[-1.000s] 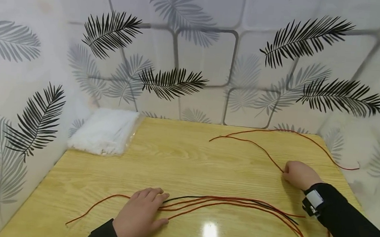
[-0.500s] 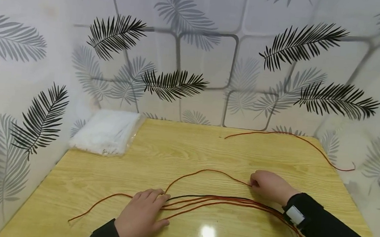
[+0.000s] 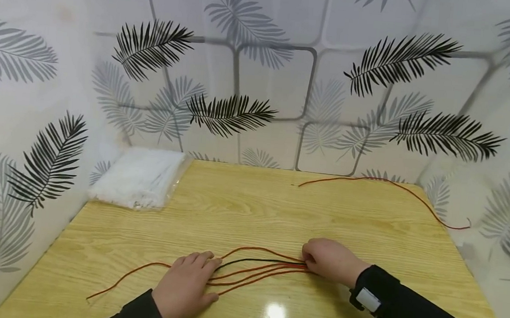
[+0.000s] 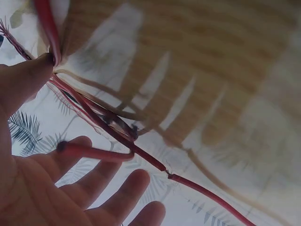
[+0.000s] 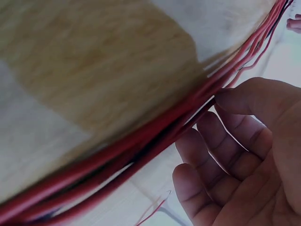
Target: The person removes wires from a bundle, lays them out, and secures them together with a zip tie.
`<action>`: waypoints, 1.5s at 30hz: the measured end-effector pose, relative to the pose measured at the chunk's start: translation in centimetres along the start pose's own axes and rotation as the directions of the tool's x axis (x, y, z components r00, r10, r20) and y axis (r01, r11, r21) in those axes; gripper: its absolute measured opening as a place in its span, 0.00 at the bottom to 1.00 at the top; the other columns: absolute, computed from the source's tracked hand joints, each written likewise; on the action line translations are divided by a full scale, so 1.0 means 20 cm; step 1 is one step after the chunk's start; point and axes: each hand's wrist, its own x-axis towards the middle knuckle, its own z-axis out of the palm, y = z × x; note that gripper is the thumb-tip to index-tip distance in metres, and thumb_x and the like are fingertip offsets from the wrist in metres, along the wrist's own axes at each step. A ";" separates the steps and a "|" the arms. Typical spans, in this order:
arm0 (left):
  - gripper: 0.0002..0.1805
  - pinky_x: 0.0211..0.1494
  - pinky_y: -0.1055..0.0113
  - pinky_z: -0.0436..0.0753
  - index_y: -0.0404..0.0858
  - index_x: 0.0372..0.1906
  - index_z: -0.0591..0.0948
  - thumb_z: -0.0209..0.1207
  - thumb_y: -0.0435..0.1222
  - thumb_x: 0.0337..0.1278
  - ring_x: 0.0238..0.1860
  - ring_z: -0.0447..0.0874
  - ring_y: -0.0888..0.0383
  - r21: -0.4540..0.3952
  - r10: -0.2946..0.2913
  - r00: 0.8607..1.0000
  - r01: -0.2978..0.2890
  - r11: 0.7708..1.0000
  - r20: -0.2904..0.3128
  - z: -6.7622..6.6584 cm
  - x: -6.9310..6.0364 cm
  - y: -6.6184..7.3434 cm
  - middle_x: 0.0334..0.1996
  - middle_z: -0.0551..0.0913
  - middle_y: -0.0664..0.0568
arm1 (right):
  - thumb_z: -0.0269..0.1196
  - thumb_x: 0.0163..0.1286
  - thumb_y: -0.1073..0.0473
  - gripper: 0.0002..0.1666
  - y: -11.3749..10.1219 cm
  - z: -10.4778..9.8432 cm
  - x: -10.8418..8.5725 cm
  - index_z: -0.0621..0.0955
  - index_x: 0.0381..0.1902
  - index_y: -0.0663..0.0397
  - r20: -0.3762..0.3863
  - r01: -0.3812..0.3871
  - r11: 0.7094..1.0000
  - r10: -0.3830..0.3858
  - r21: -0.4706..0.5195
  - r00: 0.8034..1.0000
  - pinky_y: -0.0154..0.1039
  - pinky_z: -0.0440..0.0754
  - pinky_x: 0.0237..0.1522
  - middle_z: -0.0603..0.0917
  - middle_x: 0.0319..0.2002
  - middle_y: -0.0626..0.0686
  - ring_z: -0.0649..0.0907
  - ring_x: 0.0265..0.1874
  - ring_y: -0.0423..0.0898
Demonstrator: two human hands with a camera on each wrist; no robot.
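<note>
Several red wires [image 3: 268, 273] and a black wire [image 3: 247, 259] run side by side across the front of the table between the hands. My left hand [image 3: 186, 287] rests over their left ends with its fingers extended; in the left wrist view a red wire end [image 4: 99, 153] lies across those fingers. With curled fingers my right hand [image 3: 332, 259] pinches a red wire against the bundle. In the right wrist view the thumb tip meets the strands [image 5: 188, 110]. The bundle's right ends are hidden behind the right hand and forearm in the head view.
One red wire [image 3: 124, 278] sticks out left of the left hand. Another loose red wire [image 3: 401, 184] curves along the back right edge of the wooden table [image 3: 233, 202]. A clear bag of white material [image 3: 138, 177] lies at the back left against the patterned wall.
My right hand has brought a red wire from the back right down and leftward to the bundle. The left hand has stayed in place. One loose wire is left at the back right.
</note>
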 end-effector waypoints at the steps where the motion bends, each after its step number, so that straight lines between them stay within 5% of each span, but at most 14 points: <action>1: 0.38 0.62 0.44 0.73 0.42 0.69 0.73 0.66 0.56 0.57 0.64 0.73 0.44 0.002 -0.003 1.000 0.003 1.000 0.007 0.00 0.00 0.00 0.65 0.75 0.44 | 0.67 0.67 0.61 0.11 0.00 0.00 0.00 0.77 0.27 0.43 -0.002 0.003 1.000 -0.003 0.002 1.000 0.35 0.70 0.31 0.71 0.26 0.40 0.69 0.25 0.37; 10: 0.39 0.56 0.48 0.79 0.40 0.68 0.75 0.65 0.58 0.57 0.57 0.80 0.46 0.075 -0.005 0.999 0.002 0.997 0.041 0.00 0.03 0.00 0.59 0.80 0.47 | 0.68 0.68 0.55 0.04 0.01 0.00 -0.09 0.81 0.37 0.44 -0.056 -0.024 1.000 0.025 0.016 0.998 0.38 0.78 0.35 0.76 0.33 0.41 0.74 0.30 0.36; 19: 0.36 0.54 0.49 0.79 0.41 0.66 0.77 0.65 0.56 0.59 0.56 0.80 0.48 0.077 0.005 0.999 -0.008 0.997 0.041 -0.02 0.03 0.01 0.58 0.81 0.49 | 0.69 0.64 0.42 0.34 0.14 -0.03 -0.34 0.79 0.61 0.56 -0.035 -0.169 0.986 0.169 0.005 0.985 0.58 0.78 0.57 0.80 0.57 0.56 0.80 0.56 0.57; 30: 0.26 0.45 0.54 0.82 0.41 0.62 0.81 0.69 0.45 0.59 0.46 0.84 0.52 0.099 0.071 0.997 -0.072 0.993 0.012 -0.04 0.07 -0.01 0.50 0.85 0.51 | 0.70 0.66 0.54 0.07 0.18 0.01 -0.52 0.85 0.42 0.41 -0.076 -0.180 0.983 0.177 -0.033 0.981 0.38 0.81 0.37 0.78 0.35 0.36 0.78 0.34 0.35; 37: 0.11 0.30 0.63 0.77 0.47 0.45 0.89 0.70 0.39 0.55 0.32 0.83 0.58 0.130 0.169 0.983 -0.159 0.979 -0.074 -0.01 0.09 -0.05 0.33 0.83 0.58 | 0.70 0.64 0.57 0.03 0.17 0.00 -0.55 0.86 0.35 0.42 -0.054 -0.150 0.987 0.147 -0.058 0.988 0.37 0.80 0.32 0.78 0.30 0.35 0.77 0.29 0.32; 45: 0.05 0.30 0.68 0.69 0.54 0.32 0.90 0.70 0.37 0.55 0.29 0.73 0.61 0.214 0.228 0.967 -0.201 0.956 -0.113 -0.01 0.10 -0.08 0.27 0.79 0.62 | 0.70 0.64 0.60 0.04 0.17 0.00 -0.59 0.86 0.36 0.46 0.001 -0.081 0.989 0.082 -0.124 0.997 0.37 0.80 0.30 0.78 0.29 0.38 0.77 0.27 0.33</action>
